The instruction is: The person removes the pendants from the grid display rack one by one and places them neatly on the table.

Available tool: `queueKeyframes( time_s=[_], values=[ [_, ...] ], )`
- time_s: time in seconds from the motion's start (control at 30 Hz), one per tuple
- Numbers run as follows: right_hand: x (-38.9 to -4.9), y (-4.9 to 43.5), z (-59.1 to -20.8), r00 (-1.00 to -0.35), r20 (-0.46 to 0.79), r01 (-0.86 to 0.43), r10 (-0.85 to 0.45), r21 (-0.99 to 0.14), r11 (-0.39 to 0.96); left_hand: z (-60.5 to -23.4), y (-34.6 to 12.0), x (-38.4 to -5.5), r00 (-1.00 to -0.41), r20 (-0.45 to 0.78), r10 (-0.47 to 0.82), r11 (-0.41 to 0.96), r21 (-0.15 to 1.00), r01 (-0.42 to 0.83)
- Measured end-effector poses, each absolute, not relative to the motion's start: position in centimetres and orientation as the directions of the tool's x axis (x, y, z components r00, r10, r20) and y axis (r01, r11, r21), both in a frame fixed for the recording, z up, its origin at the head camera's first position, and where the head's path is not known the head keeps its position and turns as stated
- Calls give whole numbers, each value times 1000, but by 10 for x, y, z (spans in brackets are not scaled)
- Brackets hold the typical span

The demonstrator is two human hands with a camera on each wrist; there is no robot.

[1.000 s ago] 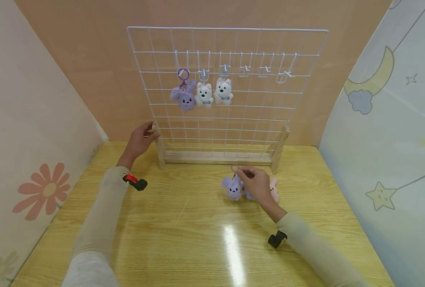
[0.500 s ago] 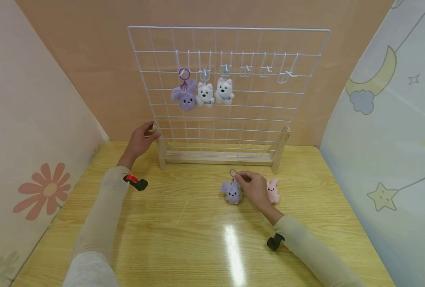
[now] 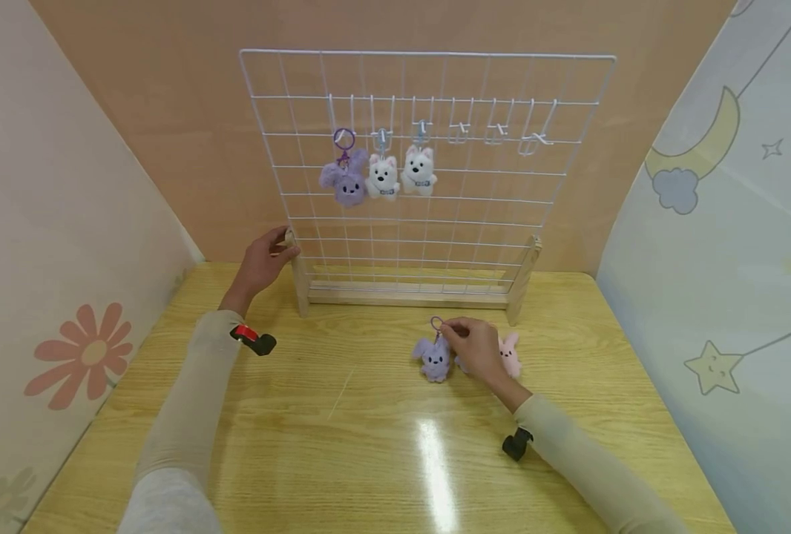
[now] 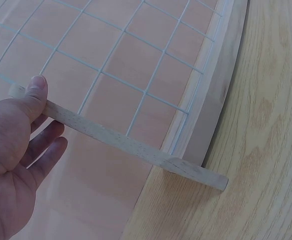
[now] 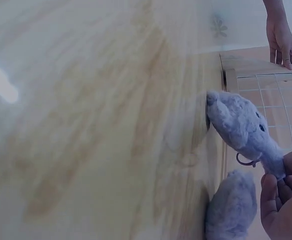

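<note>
My left hand point(image 3: 262, 263) holds the top of the left wooden upright point(image 4: 111, 132) of a white wire grid rack, thumb on one side and fingers on the other. In front of the rack, my right hand point(image 3: 478, 348) pinches a purple plush keychain point(image 3: 435, 362) by its ear, as the right wrist view shows; its purple ring point(image 3: 436, 323) sticks up beside the fingertips. This plush is upright, its lower end at or close to the tabletop. A second purple plush point(image 5: 232, 207) lies close by, mostly hidden behind the hand in the head view. A pink plush point(image 3: 510, 356) is partly covered by that hand.
On the grid's hooks hang a purple plush keychain point(image 3: 349, 184) and two white dog keychains point(image 3: 383, 178) point(image 3: 418, 172). Three bare white hooks point(image 3: 498, 132) continue to the right. Patterned panels flank the wooden table point(image 3: 289, 445).
My right hand has come down slightly, lowering the purple plush keychain and its ring toward the tabletop. The left hand keeps its hold on the upright.
</note>
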State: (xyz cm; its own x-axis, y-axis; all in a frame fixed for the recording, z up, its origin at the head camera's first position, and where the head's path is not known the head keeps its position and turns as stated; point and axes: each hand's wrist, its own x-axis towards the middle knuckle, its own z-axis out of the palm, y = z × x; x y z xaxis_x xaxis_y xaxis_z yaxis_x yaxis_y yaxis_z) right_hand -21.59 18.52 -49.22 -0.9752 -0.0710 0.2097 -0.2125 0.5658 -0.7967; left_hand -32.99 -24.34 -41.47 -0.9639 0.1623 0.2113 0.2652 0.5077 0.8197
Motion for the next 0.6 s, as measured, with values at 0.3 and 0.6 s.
queueKeyframes(
  time_s=[0.3,0.6],
  values=[
    [-227,188,-490,-966,210,-257,-149,-740,622,-415,-244,-331,-965,205,161,513,818,259],
    [-234,187,-486,-959,204,-282,-195,-698,659,-416,-244,-332,-968,194,162,509,824,250]
  ],
)
